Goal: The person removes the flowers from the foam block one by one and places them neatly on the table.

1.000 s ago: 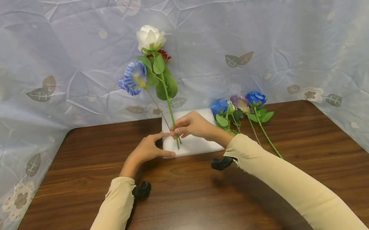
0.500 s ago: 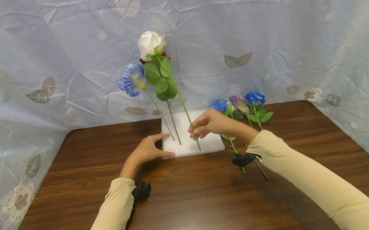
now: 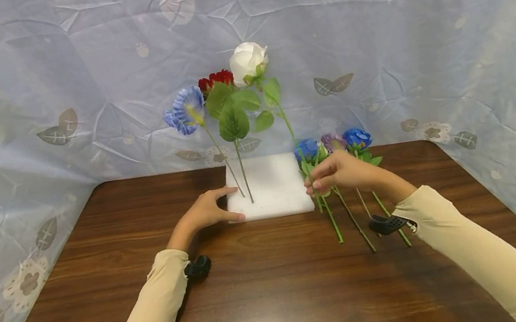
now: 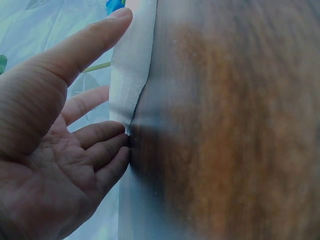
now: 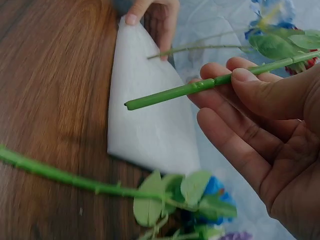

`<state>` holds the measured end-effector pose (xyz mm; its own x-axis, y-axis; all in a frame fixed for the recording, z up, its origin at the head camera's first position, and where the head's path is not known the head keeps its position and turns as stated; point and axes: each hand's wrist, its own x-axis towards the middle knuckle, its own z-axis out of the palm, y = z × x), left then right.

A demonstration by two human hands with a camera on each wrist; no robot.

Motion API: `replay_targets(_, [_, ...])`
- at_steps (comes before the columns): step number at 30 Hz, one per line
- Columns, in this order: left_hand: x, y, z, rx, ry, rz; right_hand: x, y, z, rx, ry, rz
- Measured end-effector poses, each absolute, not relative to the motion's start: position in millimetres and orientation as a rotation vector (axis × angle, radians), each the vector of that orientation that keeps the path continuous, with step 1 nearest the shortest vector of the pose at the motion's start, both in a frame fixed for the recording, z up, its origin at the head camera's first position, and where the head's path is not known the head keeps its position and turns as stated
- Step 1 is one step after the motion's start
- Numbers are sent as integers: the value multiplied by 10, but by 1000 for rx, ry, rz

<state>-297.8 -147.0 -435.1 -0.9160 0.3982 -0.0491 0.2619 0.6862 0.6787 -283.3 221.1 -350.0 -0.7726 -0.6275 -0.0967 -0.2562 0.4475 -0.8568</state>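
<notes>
My right hand (image 3: 343, 174) pinches the green stem of a white artificial rose (image 3: 249, 63) between thumb and fingers. In the right wrist view the bare end of the rose's stem (image 5: 165, 96) sticks out past the fingertips, apart from the white foam block (image 3: 278, 183). Fingers straight and spread, my left hand (image 3: 204, 214) rests against the block's left side, thumb near its front edge. Two flowers stand in the foam: a light-blue one (image 3: 187, 110) leaning left, and a red one (image 3: 216, 82) with broad green leaves.
To the right of the foam lie several flowers, among them a blue rose (image 3: 358, 138), another blue rose (image 3: 307, 150) and a purple flower (image 3: 333, 141). Their stems point toward the front of the wooden table (image 3: 259, 296). A patterned cloth (image 3: 368, 25) hangs behind.
My right hand has carried the white rose rightward, from beside the standing stems to the foam's right edge, uncovering the red flower. The left hand has stayed in place.
</notes>
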Motion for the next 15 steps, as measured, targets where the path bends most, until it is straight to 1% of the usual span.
replay_targets(10, [-2974, -1479, -4357, 523, 2701, 1058, -2713, 2752, -3520, -696, 2368, -1262])
replay_targets(15, [-2981, -1477, -4367, 526, 2698, 1052, -2637, 2977, -3538, -626, 2356, -1305])
